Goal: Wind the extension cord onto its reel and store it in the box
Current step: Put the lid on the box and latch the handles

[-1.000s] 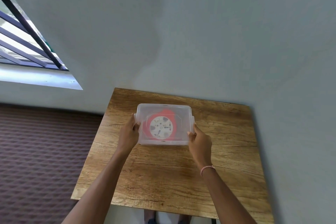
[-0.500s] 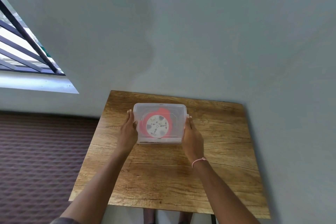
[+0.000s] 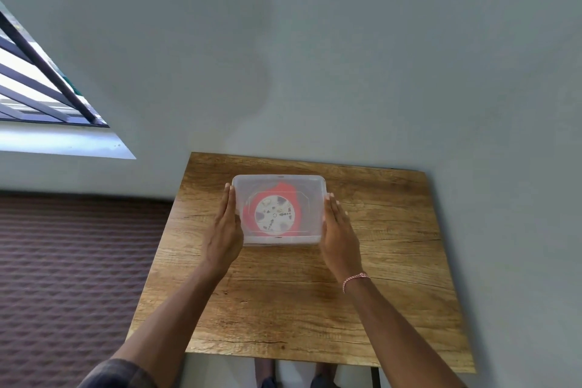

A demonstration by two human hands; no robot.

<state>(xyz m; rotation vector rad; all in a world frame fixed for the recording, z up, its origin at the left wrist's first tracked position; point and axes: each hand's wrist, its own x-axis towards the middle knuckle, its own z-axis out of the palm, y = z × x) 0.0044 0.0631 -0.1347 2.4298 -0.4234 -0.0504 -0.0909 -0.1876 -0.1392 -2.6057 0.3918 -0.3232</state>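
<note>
A clear plastic box [image 3: 278,210] with rounded corners sits on the wooden bench [image 3: 293,293], towards its far edge near the grey wall [image 3: 346,57]. Its frosted lid is on. Through the lid shows the reel [image 3: 273,215]: a red round body with a white disc face marked with small dark shapes. The left hand [image 3: 225,235] and right hand [image 3: 338,235] lie flat against the box's two short sides, fingers [image 3: 334,203] straight and together, pressing it between them. A pink bracelet [image 3: 355,280] circles the right wrist.
</note>
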